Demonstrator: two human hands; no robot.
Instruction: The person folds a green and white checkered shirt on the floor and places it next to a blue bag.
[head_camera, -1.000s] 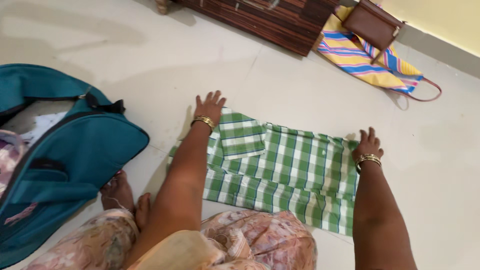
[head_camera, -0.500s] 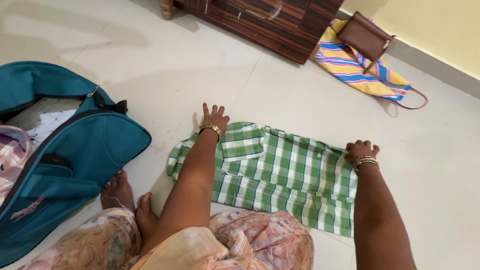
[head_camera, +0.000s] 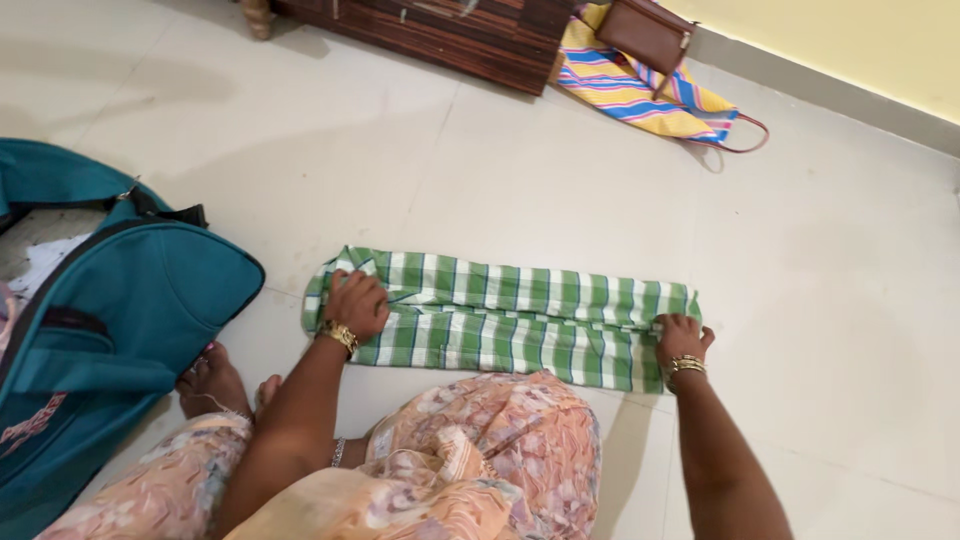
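A green checked shirt lay on the pale tiled floor, folded into a long narrow strip. The left hand pressed its left end and the right hand pinched its right end. A teal bag sat at the left; a striped cloth bag lay far off.

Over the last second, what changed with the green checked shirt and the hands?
Both hands, left hand and right hand, drew the far edge of the green checked shirt toward the person, folding it into a narrow strip, and now grip its ends. The teal bag, striped bag and brown purse stayed put.
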